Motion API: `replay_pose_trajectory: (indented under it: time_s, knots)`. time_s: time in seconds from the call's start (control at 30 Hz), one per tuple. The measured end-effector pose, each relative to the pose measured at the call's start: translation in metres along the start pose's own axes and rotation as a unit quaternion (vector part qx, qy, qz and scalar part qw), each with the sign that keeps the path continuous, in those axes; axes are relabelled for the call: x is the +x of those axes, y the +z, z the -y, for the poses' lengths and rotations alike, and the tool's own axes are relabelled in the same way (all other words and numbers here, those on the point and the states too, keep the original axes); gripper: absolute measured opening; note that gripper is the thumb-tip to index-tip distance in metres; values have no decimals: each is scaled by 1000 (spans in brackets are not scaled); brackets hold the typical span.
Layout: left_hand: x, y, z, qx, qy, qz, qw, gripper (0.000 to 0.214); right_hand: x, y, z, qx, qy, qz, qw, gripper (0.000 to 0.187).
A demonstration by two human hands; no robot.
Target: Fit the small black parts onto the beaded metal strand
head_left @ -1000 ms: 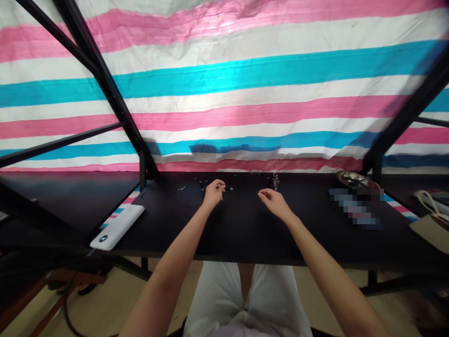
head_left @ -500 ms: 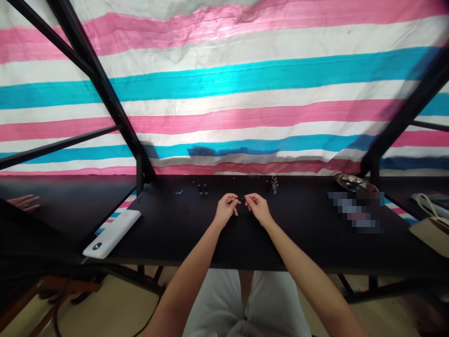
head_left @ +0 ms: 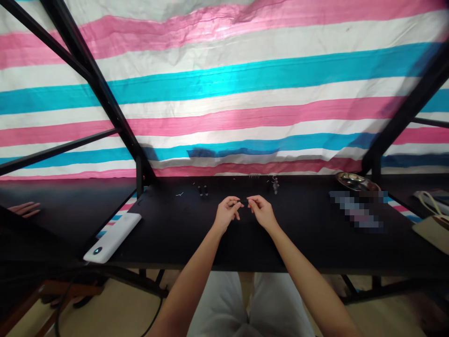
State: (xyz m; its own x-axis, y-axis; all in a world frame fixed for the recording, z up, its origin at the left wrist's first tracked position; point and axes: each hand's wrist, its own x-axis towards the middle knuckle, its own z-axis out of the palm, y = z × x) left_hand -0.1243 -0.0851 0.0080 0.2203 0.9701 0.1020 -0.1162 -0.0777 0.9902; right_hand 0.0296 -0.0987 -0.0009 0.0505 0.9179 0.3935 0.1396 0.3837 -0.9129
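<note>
Holding a small, slim, dark piece (head_left: 244, 202) over the flat black surface (head_left: 245, 250), with the fingers of left hand (head_left: 227, 213) and right hand (head_left: 261, 211) clamped on it. Facing two short black cylinders with pale ends (head_left: 200, 190), beyond at left, and a cluster of small grey pieces (head_left: 276, 186), beyond at right.

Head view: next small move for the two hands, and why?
I'd probably ease the right hand toward the left hand: both seem to pinch a small dark piece above the black table, and a narrow gap shows between their fingertips.
</note>
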Motion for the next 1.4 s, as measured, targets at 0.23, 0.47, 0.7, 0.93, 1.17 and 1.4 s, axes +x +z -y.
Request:
replay_pose_trajectory:
  time_s: [0.23, 0.47, 0.7, 0.93, 1.17, 1.4]
  knots:
    - [0, 6, 0, 0, 11, -18, 1000, 37, -1, 1, -1, 0, 1, -1, 1000, 31]
    - [-3, 8, 3, 58, 65, -35, 996, 30, -2, 2, 5, 2, -5, 0, 1000, 30]
    - [-5, 7, 3, 118, 66, -49, 990, 30, -4, 4, 2, -1, -4, 13, 1000, 30]
    - [-5, 7, 3, 146, 56, -56, 986, 40, -5, 5, 1, -7, -2, 22, 1000, 29]
    - [-4, 7, 1, 131, 29, -75, 988, 51, -5, 5, 3, -8, -15, 28, 999, 27]
    - [-3, 6, -2, 72, 18, -93, 993, 46, -6, 5, 2, -7, -18, 54, 998, 25]
